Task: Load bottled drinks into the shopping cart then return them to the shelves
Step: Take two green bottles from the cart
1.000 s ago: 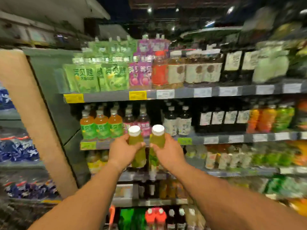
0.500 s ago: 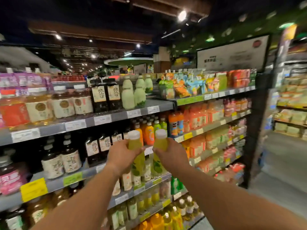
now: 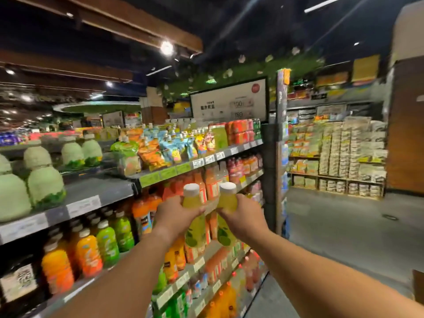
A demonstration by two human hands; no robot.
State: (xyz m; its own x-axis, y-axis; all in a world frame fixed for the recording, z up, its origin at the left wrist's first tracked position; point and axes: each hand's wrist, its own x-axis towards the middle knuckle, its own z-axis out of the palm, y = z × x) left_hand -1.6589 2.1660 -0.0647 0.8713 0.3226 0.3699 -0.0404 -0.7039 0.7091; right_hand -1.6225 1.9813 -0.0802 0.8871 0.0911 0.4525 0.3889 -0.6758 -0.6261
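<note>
left bottle (image 3: 195,216) upright, right bottle (image 3: 226,213) upright, caps up

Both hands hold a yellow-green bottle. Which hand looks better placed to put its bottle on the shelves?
Probably the left. The left hand with its bottle is on the side nearer the shelves, which run along the person's left. The right hand and its bottle sit toward the open aisle and would have to cross over.

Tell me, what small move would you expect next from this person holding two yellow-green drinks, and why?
Probably a further turn away from the shelves to look for the cart. The left hand grips one white-capped bottle and the right hand grips another, both upright and side by side. No cart shows in this view, so neither bottle can be set down yet.
</note>
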